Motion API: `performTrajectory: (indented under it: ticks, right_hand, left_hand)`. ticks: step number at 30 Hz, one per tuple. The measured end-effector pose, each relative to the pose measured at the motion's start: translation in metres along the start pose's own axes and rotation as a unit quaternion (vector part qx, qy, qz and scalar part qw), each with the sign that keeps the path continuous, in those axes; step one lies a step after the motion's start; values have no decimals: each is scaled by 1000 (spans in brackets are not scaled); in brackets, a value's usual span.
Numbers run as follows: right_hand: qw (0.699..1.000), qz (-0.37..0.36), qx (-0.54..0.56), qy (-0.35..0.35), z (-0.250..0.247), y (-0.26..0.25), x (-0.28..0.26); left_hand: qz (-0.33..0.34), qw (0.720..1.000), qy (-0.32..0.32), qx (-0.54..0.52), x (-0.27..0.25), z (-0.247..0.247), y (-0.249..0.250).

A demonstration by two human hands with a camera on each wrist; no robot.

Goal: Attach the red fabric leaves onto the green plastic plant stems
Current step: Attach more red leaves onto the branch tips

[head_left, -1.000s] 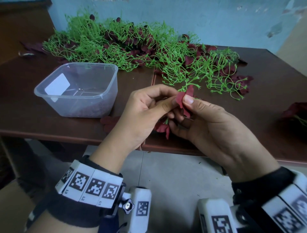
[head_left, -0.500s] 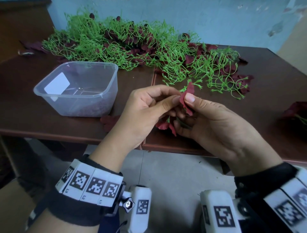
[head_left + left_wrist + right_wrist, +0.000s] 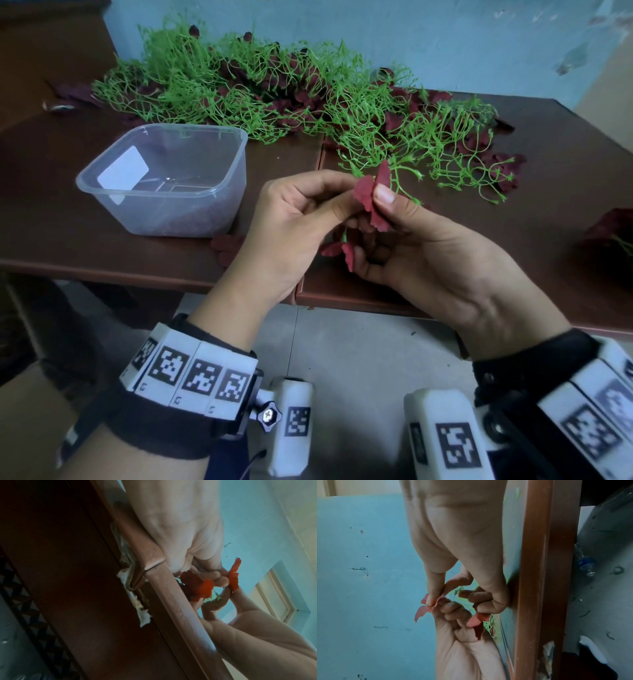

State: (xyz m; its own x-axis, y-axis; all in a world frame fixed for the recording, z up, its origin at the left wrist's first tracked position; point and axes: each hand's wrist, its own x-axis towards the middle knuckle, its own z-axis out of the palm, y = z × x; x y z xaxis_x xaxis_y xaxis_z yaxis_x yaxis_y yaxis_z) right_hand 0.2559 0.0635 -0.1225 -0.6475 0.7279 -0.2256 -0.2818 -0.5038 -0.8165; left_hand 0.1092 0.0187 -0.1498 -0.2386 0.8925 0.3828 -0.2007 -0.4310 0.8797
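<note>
Change: both hands are lifting slightly, the red leaf (image 3: 371,197) now standing higher against the green stems (image 3: 404,185).
Hands: left hand (image 3: 294,226) and right hand (image 3: 435,253) are both pinching the red leaf, at the table's 6 o'clock edge.
Container: clear tub (image 3: 168,178) is sitting at 9 o'clock, holding only a white card (image 3: 122,168).
Edges: table (image 3: 102,253) front edge is running just under the hands.
Hidden: lower leaves (image 3: 342,248) are showing partly behind the fingers.

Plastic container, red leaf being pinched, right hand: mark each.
plastic container (image 3: 222,137), head view, far rim.
red leaf (image 3: 363,193), head view, left lobe.
right hand (image 3: 442,260), head view, back of hand.
</note>
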Motion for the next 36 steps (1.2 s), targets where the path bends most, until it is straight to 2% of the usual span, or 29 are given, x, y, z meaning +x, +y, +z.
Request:
performTrajectory:
  ticks: [5,8,11,15,19,25,29,33,36]
  right_hand:
    - [999,-9,-37,-2,-4,-4,-1]
    - [998,-23,-56,16,-6,-3,0]
    - [999,-23,-47,13,-7,-5,-2]
    - [998,-40,-43,-7,-3,-5,-4]
    - [997,-53,-47,5,-4,-5,1]
    - [995,-69,-65,12,-4,-5,0]
    - [990,-101,-86,47,-3,-4,3]
    - [953,-185,-217,100,-2,2,7]
    - [935,-216,-260,111,-1,5,6]
  left_hand:
    - [-9,1000,-9,12,1,-1,-3]
    - [9,1000,-3,20,2,-1,-5]
    - [28,997,3,65,1,4,-5]
    - [27,989,-26,140,-2,9,-3]
    - [24,987,-13,156,-1,6,-3]
    - [15,995,-5,101,-2,4,-6]
    - [-34,999,27,-17,0,6,-2]
    - [-98,989,76,-78,3,4,5]
    - [-157,971,109,-143,6,3,9]
